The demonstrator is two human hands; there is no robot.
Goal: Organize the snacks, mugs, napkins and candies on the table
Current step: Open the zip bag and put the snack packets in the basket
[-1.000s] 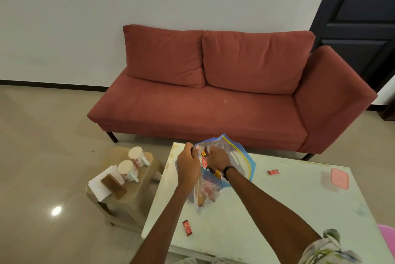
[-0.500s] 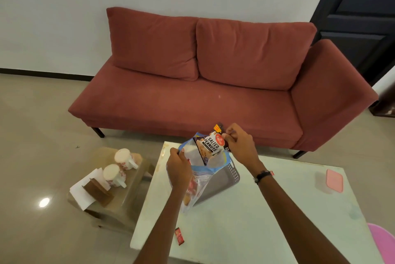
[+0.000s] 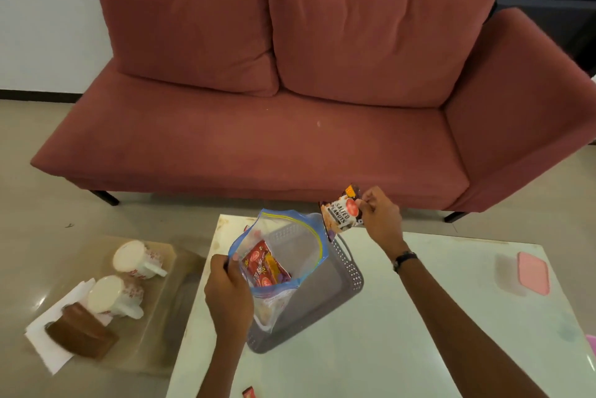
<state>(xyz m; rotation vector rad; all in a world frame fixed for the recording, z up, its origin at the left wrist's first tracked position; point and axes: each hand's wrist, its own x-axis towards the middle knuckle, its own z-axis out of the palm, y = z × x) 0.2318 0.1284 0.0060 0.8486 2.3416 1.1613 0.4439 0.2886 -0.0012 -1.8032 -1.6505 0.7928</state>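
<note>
My left hand (image 3: 227, 291) grips the near rim of a clear zip bag (image 3: 283, 246) with a blue edge, held open above a grey perforated basket (image 3: 332, 291) on the white table (image 3: 387, 349). Red and orange snack packets (image 3: 263, 264) lie inside the bag. My right hand (image 3: 380, 217) holds a salted peanuts packet (image 3: 342, 212) just above and to the right of the bag's mouth. Two white mugs (image 3: 135, 260) (image 3: 111, 296), white napkins (image 3: 48, 343) and a brown holder (image 3: 80, 330) sit on a low side table at the left.
A red sofa (image 3: 290, 107) stands right behind the table. A pink lid on a clear container (image 3: 532, 273) rests at the table's right. A small red candy wrapper (image 3: 248, 393) lies at the near table edge. Tiled floor surrounds the side table.
My right hand pulled the salted peanuts packet out of the bag and moved it up and to the right. The grey basket came into sight under the bag. The view tilted down.
</note>
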